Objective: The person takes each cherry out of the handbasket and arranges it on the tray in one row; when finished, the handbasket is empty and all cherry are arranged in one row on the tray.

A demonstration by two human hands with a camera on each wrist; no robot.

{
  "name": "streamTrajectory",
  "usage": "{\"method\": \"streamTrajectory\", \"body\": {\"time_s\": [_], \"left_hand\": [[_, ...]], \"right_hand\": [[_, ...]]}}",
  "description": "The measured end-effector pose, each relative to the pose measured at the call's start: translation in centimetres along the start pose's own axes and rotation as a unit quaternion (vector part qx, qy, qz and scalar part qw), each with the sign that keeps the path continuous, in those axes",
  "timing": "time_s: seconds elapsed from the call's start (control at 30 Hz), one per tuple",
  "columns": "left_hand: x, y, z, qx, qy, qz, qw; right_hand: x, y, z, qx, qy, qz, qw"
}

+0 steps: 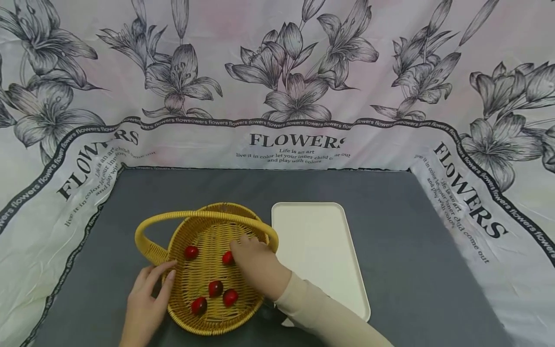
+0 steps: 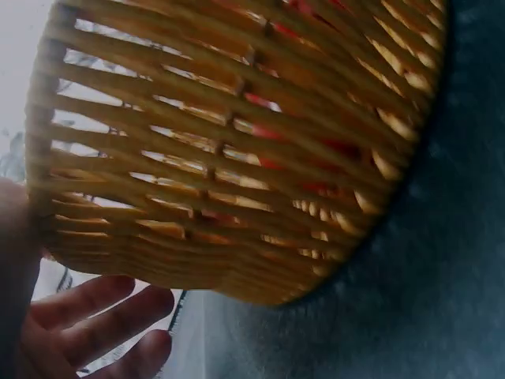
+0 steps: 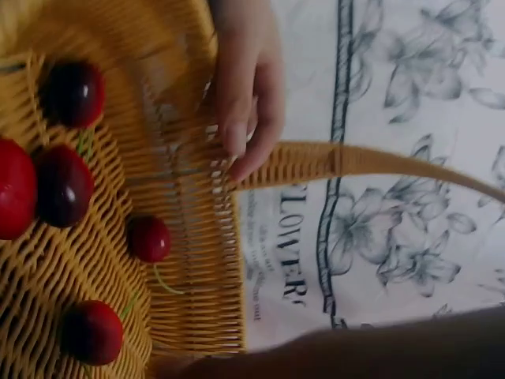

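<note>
A yellow woven basket [image 1: 179, 289] with an arched handle [image 1: 186, 214] stands on the dark table and holds several red cherries [image 1: 199, 306]. My left hand [image 1: 149, 294] holds the basket's left rim near the base of the handle, thumb at the rim. Its other fingers [image 2: 118, 324] show beyond the wicker in the left wrist view. My right hand [image 1: 260, 265] reaches down inside the basket's right side, fingers bent. Right beside them lies a cherry [image 1: 227, 258], partly covered in the head view. The fingertips are hidden, so I cannot tell whether they pinch anything.
A white rectangular tray [image 1: 316, 250] lies just right of the basket, with the right sleeve [image 1: 321, 308] crossing its lower left part. The dark tabletop [image 1: 399, 250] extends to the right. White flower-printed cloth [image 1: 299, 144] borders the table at the back and sides.
</note>
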State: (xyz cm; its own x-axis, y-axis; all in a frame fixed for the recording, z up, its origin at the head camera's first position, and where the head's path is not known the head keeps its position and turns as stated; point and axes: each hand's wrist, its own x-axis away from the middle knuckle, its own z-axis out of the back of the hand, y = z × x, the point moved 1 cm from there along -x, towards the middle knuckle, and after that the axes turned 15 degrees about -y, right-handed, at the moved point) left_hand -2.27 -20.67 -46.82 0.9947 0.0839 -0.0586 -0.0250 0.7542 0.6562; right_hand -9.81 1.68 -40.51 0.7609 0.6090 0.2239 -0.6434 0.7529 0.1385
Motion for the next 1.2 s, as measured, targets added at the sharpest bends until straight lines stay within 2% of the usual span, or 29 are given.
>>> {"method": "streamTrajectory", "body": {"time_s": [0.13,0.2,0.3,0.4,0.6,0.7,0.8,0.87,0.93,1.0,1.1,1.17,1.2], "left_hand": [[0.3,-1.2,-0.3,0.033,0.016,-0.004,0.9993],[0.4,-1.8,-0.7,0.06,0.014,-0.014,0.998],[0.4,-2.7,-1.4,0.102,0.013,-0.035,0.9941],[0.3,-3.2,-2.0,0.131,0.022,-0.063,0.9891],[-0.1,-3.3,-2.3,0.151,0.037,-0.102,0.9825],[-0.2,-3.2,-2.3,0.151,0.032,-0.105,0.9824],[-0.2,-3.0,-2.4,0.156,0.027,-0.1,0.9823],[-0.3,-3.0,-2.5,0.161,0.026,-0.099,0.9816],[-0.4,-2.9,-2.6,0.172,0.025,-0.101,0.9795],[-0.4,-2.8,-2.7,0.183,0.025,-0.106,0.977],[-0.5,-2.8,-2.8,0.199,0.026,-0.114,0.973],[-0.5,-2.8,-2.8,0.204,0.027,-0.113,0.972],[-0.5,-2.8,-2.8,0.208,0.027,-0.11,0.9715]], "right_hand": [[-1.3,-1.1,-0.6,0.042,-0.073,-0.035,0.9958],[-1.6,-1.4,-0.9,0.024,-0.107,-0.033,0.9934],[-1.9,-1.4,-1.2,-0.015,-0.136,-0.016,0.9905],[-2.0,-1.1,-1.4,-0.028,-0.137,0.005,0.9902],[-1.5,-0.5,-1.2,-0.033,-0.126,0.036,0.9908],[-0.5,-0.2,-0.5,-0.039,-0.098,0.052,0.9931],[1.5,0.4,0.8,-0.066,-0.073,0.081,0.9918],[3.4,1.1,2.1,-0.104,-0.069,0.112,0.9859],[5.6,2.2,3.3,-0.154,-0.072,0.149,0.9741],[8.1,3.6,4.4,-0.215,-0.085,0.186,0.9549],[11.7,6.2,5.6,-0.297,-0.097,0.218,0.9245],[13.4,8.0,5.7,-0.329,-0.087,0.228,0.9124],[14.0,8.9,5.6,-0.335,-0.075,0.228,0.9111]]}}
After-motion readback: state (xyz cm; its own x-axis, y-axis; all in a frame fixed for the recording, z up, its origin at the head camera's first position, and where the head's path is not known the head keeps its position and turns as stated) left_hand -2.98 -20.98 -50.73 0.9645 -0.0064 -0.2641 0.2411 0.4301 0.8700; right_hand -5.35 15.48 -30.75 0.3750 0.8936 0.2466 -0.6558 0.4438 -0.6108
